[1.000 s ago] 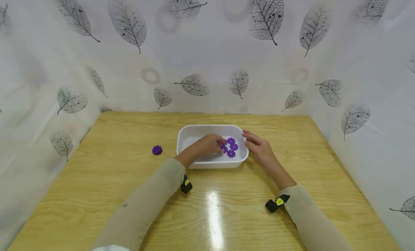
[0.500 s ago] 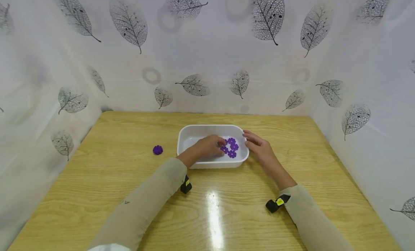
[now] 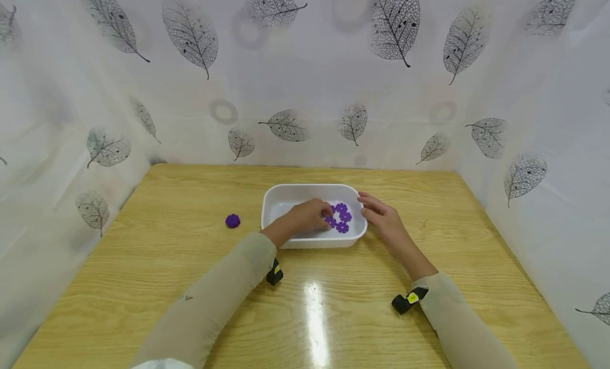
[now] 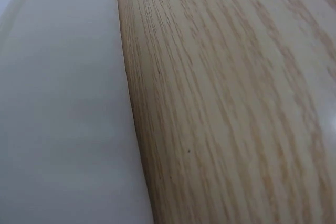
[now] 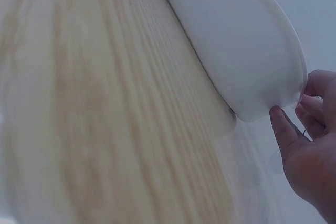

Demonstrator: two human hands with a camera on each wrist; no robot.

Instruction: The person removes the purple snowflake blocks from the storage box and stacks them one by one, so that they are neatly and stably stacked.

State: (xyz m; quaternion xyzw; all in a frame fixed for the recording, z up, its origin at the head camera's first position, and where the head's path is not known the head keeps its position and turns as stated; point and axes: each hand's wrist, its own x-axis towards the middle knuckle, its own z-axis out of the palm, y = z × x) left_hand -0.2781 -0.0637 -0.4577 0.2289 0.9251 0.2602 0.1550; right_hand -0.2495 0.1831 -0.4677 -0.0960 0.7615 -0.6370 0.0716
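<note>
– So, why the right hand (image 3: 383,215) at the right end of the white tray (image 3: 319,243)?

– Probably to steady it against sliding. Fingers fairly relaxed and slightly apart, resting on the outer wall rather than wrapped round anything.

– And the left hand (image 3: 308,215)?

– Inside the tray, curved over the purple flower-shaped pieces (image 3: 345,216), with a gap visible between thumb and forefinger. Pinching one, or merely touching? Impossible to tell, because of the partly hidden fingertips.

– Curious, such a bunching toward the right end.

– Convenient, perhaps: close together, right beside the curved fingers, and near the braced wall. Elsewhere, just a lone purple piece (image 3: 232,221) on the wooden table (image 3: 352,284), left of the tray and well apart from both hands, maybe to keep it distinct from the others.

– Anything extra from the wrist cameras?

– From the right one, yes: thumb low on the tray's outside wall, other fingers up near the rim, a contact hardly readable from above. No purple in sight there, though.

– And from the left?

– Only wood grain and a pale surface (image 4: 63,103), likely the tray's side up close; no left hand at all. For the tray's contents, nothing of use but the head view.
</note>
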